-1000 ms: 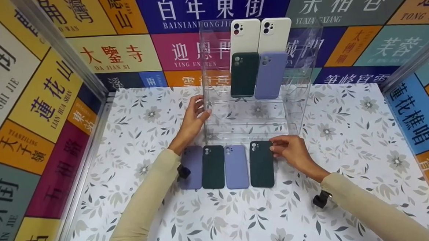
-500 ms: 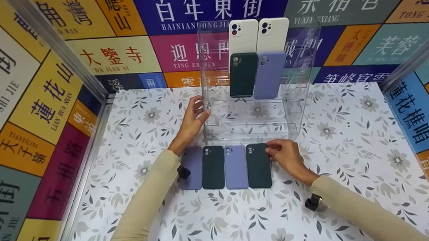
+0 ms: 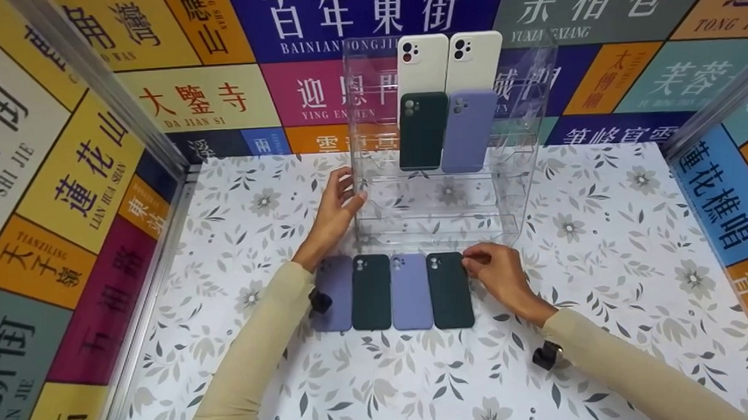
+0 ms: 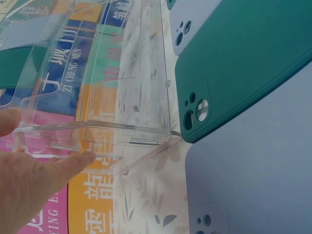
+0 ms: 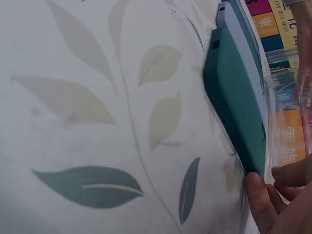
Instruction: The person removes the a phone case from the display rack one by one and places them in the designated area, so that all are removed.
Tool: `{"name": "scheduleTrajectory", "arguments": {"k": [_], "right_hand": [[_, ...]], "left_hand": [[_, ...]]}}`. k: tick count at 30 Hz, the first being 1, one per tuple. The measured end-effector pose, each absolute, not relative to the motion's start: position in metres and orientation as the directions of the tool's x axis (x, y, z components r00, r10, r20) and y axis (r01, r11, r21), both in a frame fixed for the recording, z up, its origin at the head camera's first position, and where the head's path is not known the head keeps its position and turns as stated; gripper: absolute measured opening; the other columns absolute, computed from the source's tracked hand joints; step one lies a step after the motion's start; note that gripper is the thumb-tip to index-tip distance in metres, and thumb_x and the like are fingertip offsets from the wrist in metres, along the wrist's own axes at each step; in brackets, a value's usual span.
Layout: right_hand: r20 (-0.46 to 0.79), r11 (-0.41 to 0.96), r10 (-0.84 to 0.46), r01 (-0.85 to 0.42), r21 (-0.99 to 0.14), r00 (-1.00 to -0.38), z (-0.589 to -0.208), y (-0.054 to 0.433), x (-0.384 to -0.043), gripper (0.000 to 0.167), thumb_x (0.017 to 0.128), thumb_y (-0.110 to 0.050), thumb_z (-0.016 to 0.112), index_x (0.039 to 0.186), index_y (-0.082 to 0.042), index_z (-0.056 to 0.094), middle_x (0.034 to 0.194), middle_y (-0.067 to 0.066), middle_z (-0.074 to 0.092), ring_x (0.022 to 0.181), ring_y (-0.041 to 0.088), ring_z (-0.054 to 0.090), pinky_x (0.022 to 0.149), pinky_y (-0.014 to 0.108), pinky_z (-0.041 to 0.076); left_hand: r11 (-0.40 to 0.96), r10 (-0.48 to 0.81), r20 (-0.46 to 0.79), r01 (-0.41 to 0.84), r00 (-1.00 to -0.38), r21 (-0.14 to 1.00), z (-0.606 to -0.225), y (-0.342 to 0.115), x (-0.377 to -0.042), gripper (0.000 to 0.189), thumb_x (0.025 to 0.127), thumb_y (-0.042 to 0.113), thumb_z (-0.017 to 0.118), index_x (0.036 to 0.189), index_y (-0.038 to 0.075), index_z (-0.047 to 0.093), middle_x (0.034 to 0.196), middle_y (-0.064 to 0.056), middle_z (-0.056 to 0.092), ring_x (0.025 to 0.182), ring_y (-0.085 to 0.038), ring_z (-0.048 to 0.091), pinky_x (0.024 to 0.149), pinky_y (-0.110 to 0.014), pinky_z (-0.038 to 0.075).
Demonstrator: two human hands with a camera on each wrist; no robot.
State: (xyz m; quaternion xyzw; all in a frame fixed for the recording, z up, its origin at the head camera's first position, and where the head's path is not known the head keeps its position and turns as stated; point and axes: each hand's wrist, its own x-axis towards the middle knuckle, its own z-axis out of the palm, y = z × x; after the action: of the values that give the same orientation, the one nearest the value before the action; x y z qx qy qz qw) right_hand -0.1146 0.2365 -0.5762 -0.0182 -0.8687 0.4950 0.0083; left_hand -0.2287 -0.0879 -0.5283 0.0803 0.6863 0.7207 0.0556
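Note:
My left hand (image 3: pixel 338 202) holds the left side panel of a clear acrylic display stand (image 3: pixel 506 223); in the left wrist view its thumb and index finger lie on either side of the panel edge. In front of the stand, several phone cases lie flat in a row: lavender (image 3: pixel 334 314), dark green (image 3: pixel 371 293), lavender (image 3: pixel 411 294) and dark green (image 3: pixel 451 292). My right hand (image 3: pixel 499 270) pinches the upper right corner of the rightmost green phone case, its fingertips right at the edge. The left sleeve partly covers the leftmost case.
On the stand's upper tiers lean two white phone cases (image 3: pixel 474 67), with a dark green one (image 3: pixel 422 134) and a lavender one (image 3: pixel 470 131) below them. The tabletop (image 3: pixel 620 274) has a leaf print. Lettered panels (image 3: pixel 115 275) wall it at the back and sides.
My right hand has slid the rightmost green phone case left and slightly toward me, up against the lavender one. The left hand has stayed on the stand.

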Motion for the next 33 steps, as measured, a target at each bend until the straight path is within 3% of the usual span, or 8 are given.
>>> {"name": "scheduleTrajectory", "arguments": {"k": [9,16,19,27,33], "right_hand": [[0.126,0.578,0.005,-0.1,-0.81,-0.992,-0.549,0.25,-0.115,0.015,0.097,-0.002,0.082,0.112,0.003,0.083,0.1,0.014,0.082,0.092,0.033,0.077,0.07,0.014,0.053],[0.164,0.576,0.018,-0.123,-0.808,-0.986,-0.532,0.265,-0.117,0.013,0.099,-0.002,0.081,0.112,-0.001,0.084,0.103,0.015,0.082,0.093,0.033,0.078,0.074,0.01,0.053],[0.19,0.58,0.031,-0.137,-0.803,-0.981,-0.523,0.271,-0.119,0.014,0.098,-0.001,0.081,0.112,-0.001,0.084,0.103,0.015,0.082,0.09,0.028,0.077,0.075,0.01,0.053],[0.286,0.606,0.038,-0.206,-0.769,-0.957,-0.495,0.287,-0.133,0.013,0.099,-0.001,0.081,0.111,0.0,0.084,0.102,0.015,0.082,0.083,-0.005,0.068,0.075,0.009,0.053],[0.326,0.62,0.037,-0.234,-0.749,-0.945,-0.471,0.298,-0.144,0.014,0.101,-0.004,0.08,0.114,0.0,0.084,0.105,0.016,0.082,0.084,-0.007,0.067,0.076,0.009,0.053]], "left_hand": [[-0.036,0.189,0.043,0.037,-0.981,0.999,-0.528,-0.09,-0.229,0.054,0.108,-0.002,0.063,0.157,0.003,0.041,0.165,-0.025,0.046,0.151,-0.04,0.049,0.123,-0.056,0.044],[-0.042,0.189,0.042,0.035,-0.981,0.999,-0.527,-0.088,-0.229,0.054,0.107,-0.002,0.064,0.156,0.003,0.041,0.166,-0.026,0.045,0.152,-0.041,0.048,0.123,-0.055,0.044],[-0.04,0.192,0.046,0.039,-0.98,0.998,-0.527,-0.087,-0.229,0.054,0.107,-0.002,0.064,0.156,0.003,0.042,0.165,-0.026,0.046,0.152,-0.041,0.048,0.123,-0.055,0.044],[-0.053,0.184,0.03,0.02,-0.983,0.998,-0.527,-0.088,-0.228,0.055,0.108,-0.002,0.063,0.157,0.001,0.04,0.166,-0.029,0.043,0.152,-0.043,0.047,0.123,-0.057,0.043],[-0.037,0.186,0.024,0.017,-0.982,0.999,-0.526,-0.086,-0.228,0.052,0.108,0.0,0.063,0.156,0.007,0.043,0.165,-0.025,0.046,0.151,-0.04,0.049,0.122,-0.055,0.045]]}}
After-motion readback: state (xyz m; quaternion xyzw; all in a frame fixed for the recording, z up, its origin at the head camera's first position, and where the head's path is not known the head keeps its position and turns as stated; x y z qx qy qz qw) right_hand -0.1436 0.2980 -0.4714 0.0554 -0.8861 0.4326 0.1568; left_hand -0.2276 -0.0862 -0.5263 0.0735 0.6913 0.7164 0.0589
